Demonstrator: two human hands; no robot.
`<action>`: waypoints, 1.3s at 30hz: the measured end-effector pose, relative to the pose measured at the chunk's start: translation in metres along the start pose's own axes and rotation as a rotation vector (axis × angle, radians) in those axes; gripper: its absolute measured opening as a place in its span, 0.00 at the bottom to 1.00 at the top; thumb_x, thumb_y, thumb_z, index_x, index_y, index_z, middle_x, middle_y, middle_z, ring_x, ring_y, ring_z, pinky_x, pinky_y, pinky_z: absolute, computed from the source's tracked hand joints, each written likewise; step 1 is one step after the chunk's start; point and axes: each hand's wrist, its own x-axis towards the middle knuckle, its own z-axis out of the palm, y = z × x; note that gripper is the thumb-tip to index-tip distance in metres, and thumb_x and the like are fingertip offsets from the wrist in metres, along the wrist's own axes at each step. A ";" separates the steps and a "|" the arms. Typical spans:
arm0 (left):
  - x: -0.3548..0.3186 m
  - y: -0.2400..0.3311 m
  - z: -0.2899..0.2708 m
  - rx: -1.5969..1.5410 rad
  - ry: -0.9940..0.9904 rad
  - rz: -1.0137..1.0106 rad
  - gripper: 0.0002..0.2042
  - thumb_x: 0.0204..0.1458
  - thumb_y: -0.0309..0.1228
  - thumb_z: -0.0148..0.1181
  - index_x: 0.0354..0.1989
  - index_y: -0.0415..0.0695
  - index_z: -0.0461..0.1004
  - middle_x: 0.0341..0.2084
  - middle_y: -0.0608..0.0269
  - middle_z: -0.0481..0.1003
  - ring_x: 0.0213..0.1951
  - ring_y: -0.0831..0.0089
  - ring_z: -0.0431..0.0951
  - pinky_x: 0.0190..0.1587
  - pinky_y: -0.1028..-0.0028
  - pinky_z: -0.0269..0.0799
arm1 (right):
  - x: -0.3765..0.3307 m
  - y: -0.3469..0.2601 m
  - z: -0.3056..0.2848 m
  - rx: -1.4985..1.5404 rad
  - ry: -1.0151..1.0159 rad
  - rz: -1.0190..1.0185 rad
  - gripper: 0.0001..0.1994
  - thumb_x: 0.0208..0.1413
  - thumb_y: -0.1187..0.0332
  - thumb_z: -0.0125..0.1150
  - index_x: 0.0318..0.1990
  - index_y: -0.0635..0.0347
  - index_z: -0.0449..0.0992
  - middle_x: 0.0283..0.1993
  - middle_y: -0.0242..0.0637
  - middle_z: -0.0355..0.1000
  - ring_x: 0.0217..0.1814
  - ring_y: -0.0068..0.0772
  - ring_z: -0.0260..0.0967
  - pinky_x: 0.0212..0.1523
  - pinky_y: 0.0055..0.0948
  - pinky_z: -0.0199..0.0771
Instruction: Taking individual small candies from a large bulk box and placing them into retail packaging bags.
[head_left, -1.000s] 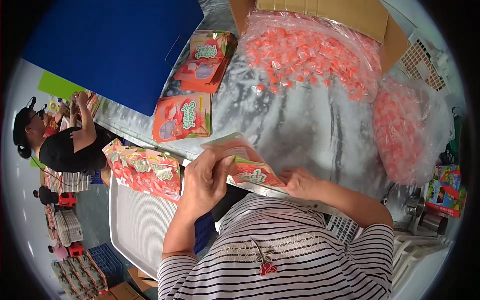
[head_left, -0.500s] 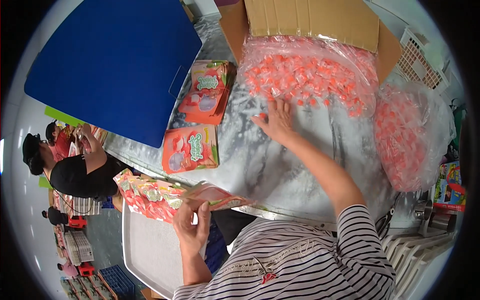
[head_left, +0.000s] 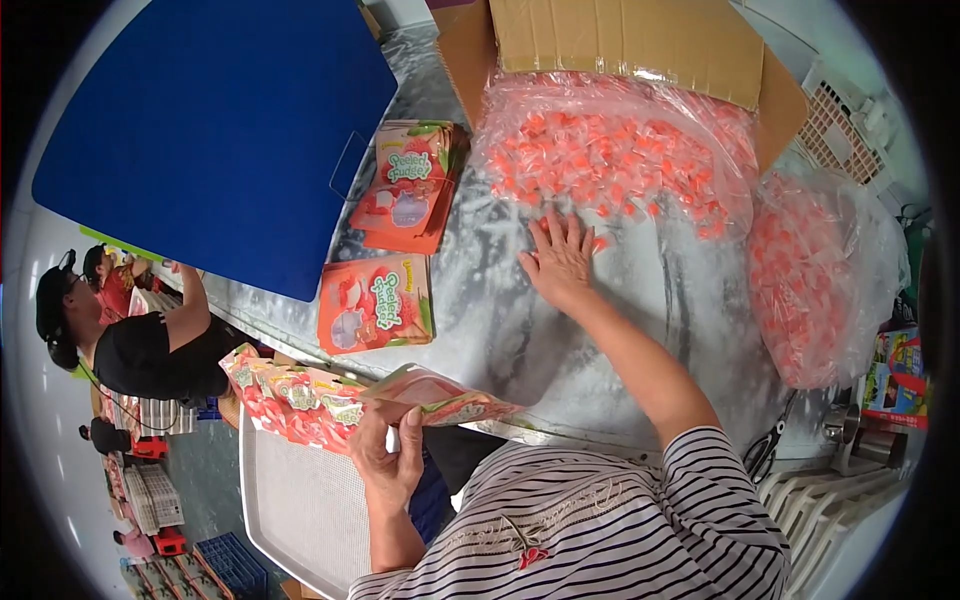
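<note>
My left hand is closed on the edge of a pink printed pouch, thumb up, and holds it at the table's near edge with its mouth agape. My right hand lies palm down on the table, fingers spread, just short of a heap of red-orange wrapped candies. A loose candy lies beside its fingers; whether others are under the palm is hidden. The heap spills from a clear plastic bag in a tipped cardboard box. Several filled pouches stand in a row left of my left hand.
Flat pouches lie in a banded stack and a nearer stack. A blue board covers the far left. A second candy bag sits at right. Below the filled pouches is a white tray. A co-worker works at left.
My right hand has drawn slightly nearer, away from the heap, and its fingers have spread flatter. My left hand keeps its grip on the pouch. The view has shifted a little.
</note>
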 end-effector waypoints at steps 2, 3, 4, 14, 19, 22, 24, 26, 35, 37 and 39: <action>0.003 -0.002 0.002 0.007 -0.012 0.021 0.04 0.53 0.22 0.59 0.28 0.36 0.73 0.21 0.59 0.72 0.23 0.72 0.71 0.29 0.75 0.67 | -0.025 0.008 0.003 0.014 -0.010 -0.033 0.30 0.56 0.48 0.51 0.64 0.50 0.60 0.72 0.43 0.43 0.71 0.58 0.38 0.66 0.65 0.34; 0.002 -0.003 0.003 0.000 -0.018 0.013 0.04 0.53 0.22 0.59 0.28 0.36 0.73 0.21 0.59 0.72 0.23 0.72 0.71 0.29 0.75 0.67 | -0.039 0.010 -0.001 0.022 -0.002 -0.065 0.30 0.56 0.49 0.53 0.64 0.50 0.60 0.72 0.43 0.43 0.71 0.57 0.38 0.66 0.65 0.34; 0.001 -0.002 0.003 -0.013 -0.019 0.023 0.04 0.53 0.22 0.59 0.29 0.36 0.73 0.21 0.59 0.72 0.23 0.72 0.71 0.29 0.75 0.67 | -0.053 0.011 -0.006 0.033 0.010 -0.097 0.30 0.55 0.50 0.54 0.63 0.50 0.61 0.72 0.43 0.43 0.71 0.57 0.38 0.66 0.65 0.34; -0.001 0.009 0.007 0.003 -0.050 0.116 0.02 0.52 0.21 0.59 0.29 0.36 0.73 0.23 0.59 0.72 0.24 0.69 0.71 0.31 0.75 0.67 | -0.149 0.025 -0.061 0.105 -0.057 -0.225 0.28 0.52 0.58 0.61 0.60 0.54 0.65 0.71 0.44 0.45 0.70 0.55 0.42 0.67 0.57 0.42; -0.008 0.008 0.003 0.026 -0.068 0.092 0.02 0.53 0.21 0.58 0.31 0.35 0.73 0.25 0.58 0.73 0.27 0.70 0.72 0.34 0.76 0.67 | -0.150 0.063 -0.099 0.537 0.233 -0.142 0.22 0.54 0.65 0.59 0.56 0.62 0.69 0.65 0.49 0.58 0.68 0.50 0.53 0.65 0.41 0.55; -0.010 0.010 0.002 -0.007 -0.051 0.046 0.02 0.53 0.21 0.58 0.30 0.35 0.73 0.26 0.58 0.74 0.28 0.71 0.72 0.36 0.77 0.68 | -0.146 0.101 -0.098 0.646 0.285 0.020 0.22 0.56 0.65 0.58 0.57 0.62 0.67 0.64 0.48 0.59 0.68 0.49 0.53 0.66 0.41 0.53; -0.010 0.010 0.004 -0.003 -0.048 0.053 0.02 0.53 0.21 0.58 0.30 0.35 0.73 0.26 0.58 0.74 0.28 0.71 0.72 0.36 0.76 0.68 | -0.148 0.112 -0.097 0.532 0.213 0.077 0.27 0.53 0.67 0.59 0.61 0.62 0.64 0.67 0.48 0.55 0.69 0.50 0.51 0.68 0.42 0.49; -0.012 0.012 0.005 0.011 -0.038 0.056 0.02 0.53 0.21 0.58 0.30 0.35 0.73 0.25 0.58 0.74 0.28 0.71 0.72 0.35 0.76 0.68 | -0.150 0.097 -0.096 0.444 0.149 0.058 0.29 0.52 0.65 0.60 0.62 0.60 0.62 0.68 0.48 0.54 0.70 0.51 0.49 0.68 0.43 0.47; -0.010 0.017 0.007 0.014 -0.062 0.127 0.02 0.52 0.21 0.60 0.31 0.36 0.73 0.25 0.57 0.74 0.27 0.69 0.73 0.34 0.76 0.68 | -0.146 0.022 -0.075 0.138 -0.129 -0.222 0.39 0.42 0.49 0.67 0.63 0.51 0.63 0.71 0.45 0.46 0.73 0.55 0.37 0.69 0.55 0.39; -0.008 0.018 0.008 0.034 -0.105 0.182 0.03 0.51 0.20 0.60 0.31 0.36 0.73 0.26 0.56 0.74 0.26 0.67 0.73 0.32 0.75 0.68 | -0.146 0.027 -0.064 0.186 -0.075 -0.371 0.31 0.42 0.54 0.67 0.56 0.53 0.70 0.67 0.44 0.54 0.69 0.53 0.46 0.67 0.52 0.46; -0.004 0.021 0.011 0.042 -0.128 0.196 0.03 0.50 0.19 0.61 0.31 0.36 0.73 0.26 0.56 0.74 0.26 0.65 0.74 0.31 0.74 0.68 | -0.148 0.034 -0.062 0.225 -0.059 -0.412 0.26 0.42 0.58 0.67 0.51 0.54 0.73 0.62 0.41 0.60 0.63 0.50 0.53 0.62 0.48 0.54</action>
